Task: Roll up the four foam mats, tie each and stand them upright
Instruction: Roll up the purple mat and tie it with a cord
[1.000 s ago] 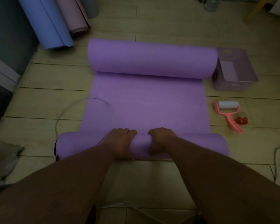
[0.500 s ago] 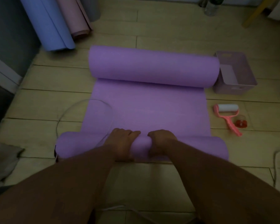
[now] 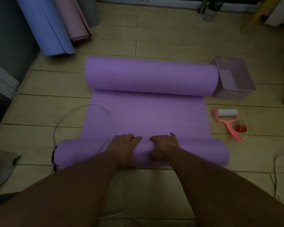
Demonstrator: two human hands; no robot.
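A purple foam mat [image 3: 147, 115] lies on the wooden floor, curled up at both ends. Its far end forms a thick roll [image 3: 151, 76]. The near end is a thinner roll [image 3: 203, 153] lying across in front of me. My left hand [image 3: 125, 148] and my right hand [image 3: 162, 148] sit side by side on the middle of this near roll, fingers curled over its top and gripping it. A blue rolled mat [image 3: 46, 27] and a pink rolled mat [image 3: 72, 18] lean against the wall at the back left.
A pale plastic basket [image 3: 236, 94] stands at the far roll's right end. A pink lint roller [image 3: 226, 118] and a red tape roll [image 3: 240, 128] lie right of the mat. A white cord [image 3: 59, 125] loops over the mat's left edge. A grey cloth [image 3: 0, 166] lies at the left.
Both hands have pushed the near roll slightly forward, so the flat stretch of mat between the two rolls is a bit shorter. My head has tilted up a little.
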